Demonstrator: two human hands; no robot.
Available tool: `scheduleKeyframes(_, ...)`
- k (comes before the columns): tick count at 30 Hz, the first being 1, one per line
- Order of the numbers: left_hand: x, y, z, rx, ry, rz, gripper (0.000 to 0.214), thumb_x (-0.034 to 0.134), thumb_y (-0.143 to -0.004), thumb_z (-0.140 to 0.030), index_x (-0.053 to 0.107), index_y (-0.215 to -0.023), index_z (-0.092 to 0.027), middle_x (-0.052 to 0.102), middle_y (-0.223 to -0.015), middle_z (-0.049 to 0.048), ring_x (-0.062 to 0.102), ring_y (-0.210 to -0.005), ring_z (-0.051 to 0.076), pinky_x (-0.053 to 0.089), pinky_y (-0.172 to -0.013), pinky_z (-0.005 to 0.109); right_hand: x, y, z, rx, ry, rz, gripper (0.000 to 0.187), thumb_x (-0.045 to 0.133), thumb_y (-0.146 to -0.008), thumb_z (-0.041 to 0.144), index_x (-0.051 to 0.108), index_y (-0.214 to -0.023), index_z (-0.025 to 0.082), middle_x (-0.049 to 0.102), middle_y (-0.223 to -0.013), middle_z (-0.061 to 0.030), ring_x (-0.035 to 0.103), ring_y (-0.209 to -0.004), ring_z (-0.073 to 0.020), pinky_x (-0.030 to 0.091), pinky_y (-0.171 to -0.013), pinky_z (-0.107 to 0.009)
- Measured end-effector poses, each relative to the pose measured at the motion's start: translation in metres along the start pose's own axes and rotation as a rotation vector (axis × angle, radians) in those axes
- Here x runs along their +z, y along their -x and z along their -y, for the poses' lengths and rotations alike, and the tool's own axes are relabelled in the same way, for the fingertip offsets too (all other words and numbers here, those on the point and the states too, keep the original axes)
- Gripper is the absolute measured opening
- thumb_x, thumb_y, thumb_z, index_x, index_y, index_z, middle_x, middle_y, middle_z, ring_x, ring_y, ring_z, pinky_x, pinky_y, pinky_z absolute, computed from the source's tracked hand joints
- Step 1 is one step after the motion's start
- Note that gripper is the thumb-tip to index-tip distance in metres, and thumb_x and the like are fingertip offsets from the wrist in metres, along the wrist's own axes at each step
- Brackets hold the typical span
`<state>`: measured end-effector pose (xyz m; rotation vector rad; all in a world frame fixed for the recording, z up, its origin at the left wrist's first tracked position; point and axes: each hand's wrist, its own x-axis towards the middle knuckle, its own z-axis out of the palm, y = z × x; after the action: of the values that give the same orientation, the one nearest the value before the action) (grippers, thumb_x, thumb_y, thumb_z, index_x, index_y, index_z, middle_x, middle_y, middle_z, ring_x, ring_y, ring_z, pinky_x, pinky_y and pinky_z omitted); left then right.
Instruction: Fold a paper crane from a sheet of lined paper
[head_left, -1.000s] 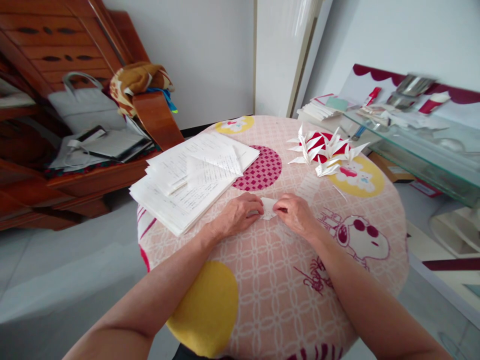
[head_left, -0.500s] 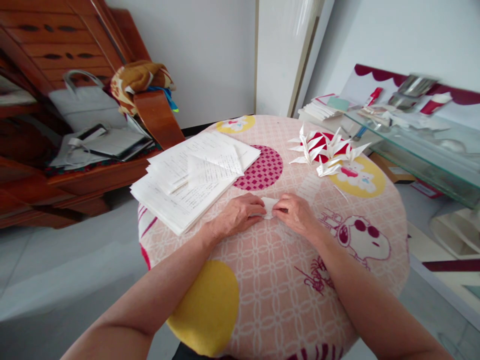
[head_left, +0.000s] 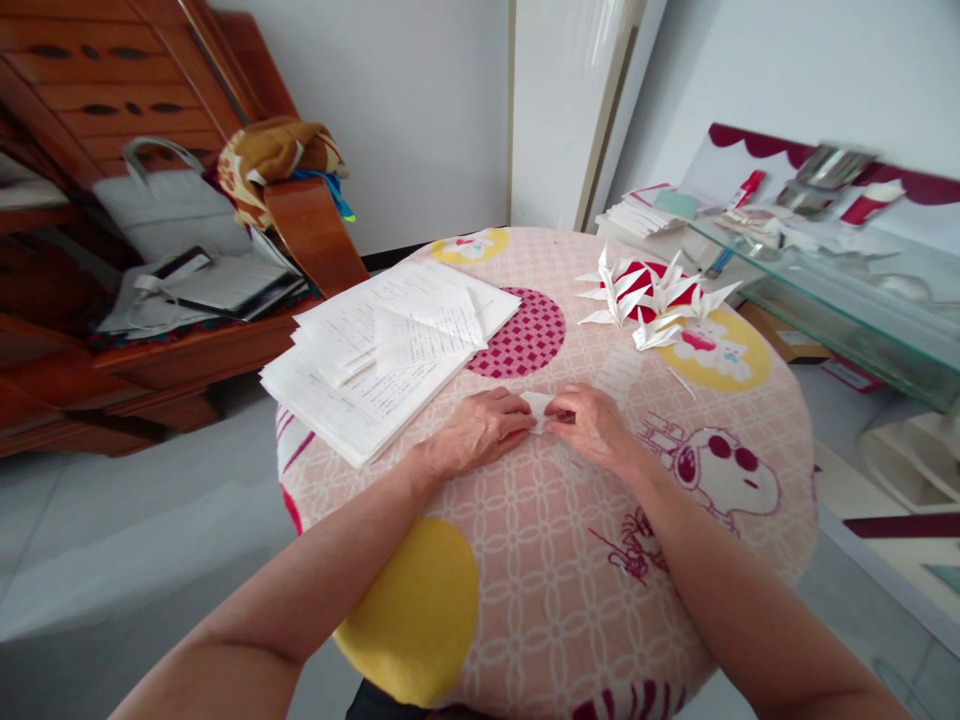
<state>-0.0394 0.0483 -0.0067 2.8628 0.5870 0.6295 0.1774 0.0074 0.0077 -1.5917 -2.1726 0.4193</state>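
A small folded piece of white paper (head_left: 537, 408) lies on the patterned tablecloth (head_left: 540, 560) between my two hands. My left hand (head_left: 487, 428) has its fingers closed over the paper's left side. At the right side, my right hand (head_left: 589, 422) pinches the paper's edge between thumb and fingers. The fingers cover much of the paper, so its full shape is hidden. Several folded white paper cranes (head_left: 652, 298) stand together at the far right of the round table.
A stack of printed sheets (head_left: 382, 350) lies on the table's left. A thin paper strip (head_left: 681, 383) rests near the cranes. To the right, a glass shelf (head_left: 832, 310) holds metal bowls (head_left: 832, 175) and a red marker (head_left: 748, 188). A wooden bench (head_left: 150, 370) stands at left.
Both hands stay on the paper in almost the same place, with only slight finger movement. The whole view has shifted very slightly.
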Motion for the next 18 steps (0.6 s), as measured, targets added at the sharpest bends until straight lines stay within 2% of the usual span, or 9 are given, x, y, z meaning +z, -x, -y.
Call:
scheduleKeyframes(8,0.003,0.000,0.000,-0.049,0.108,-0.064,0.021,0.057,-0.095,-0.029,0.074,-0.101,-0.019,0.071,-0.108,0.0114,0.066,-0.098,0.022,0.053,-0.088,0.034,-0.002,0.005,0.005,-0.139,0.195,0.089,0.006,0.074,-0.085,0.024,0.076,-0.087,0.019,0.065,-0.087,-0.0066,0.061,-0.091,-0.0217,0.045,-0.080,-0.032)
scheduleKeyframes(14,0.014,-0.011,0.010,-0.267,0.137,-0.104,0.028,0.060,-0.092,-0.021,0.070,-0.117,-0.016,0.068,-0.122,0.0136,0.062,-0.116,0.025,0.049,-0.101,0.041,0.001,0.005,0.002,-0.157,0.210,0.060,0.006,0.075,-0.084,0.024,0.075,-0.083,0.019,0.065,-0.087,-0.0060,0.060,-0.088,-0.0206,0.043,-0.078,-0.030)
scheduleKeyframes(16,0.015,-0.017,0.013,-0.312,0.155,-0.079,0.032,0.063,-0.088,-0.020,0.069,-0.119,-0.016,0.069,-0.119,0.0121,0.062,-0.113,0.025,0.048,-0.101,0.042,0.000,0.005,0.002,-0.151,0.199,0.052,0.006,0.075,-0.083,0.024,0.074,-0.081,0.018,0.065,-0.086,-0.0060,0.060,-0.087,-0.0205,0.043,-0.077,-0.030)
scheduleKeyframes(18,0.013,-0.022,0.015,-0.345,0.201,-0.059,0.032,0.064,-0.085,-0.017,0.070,-0.116,-0.017,0.071,-0.108,0.0092,0.064,-0.103,0.023,0.050,-0.095,0.039,0.000,0.005,0.003,-0.129,0.191,0.040,0.008,0.075,-0.082,0.024,0.073,-0.078,0.018,0.065,-0.083,-0.0059,0.060,-0.085,-0.0203,0.042,-0.075,-0.030)
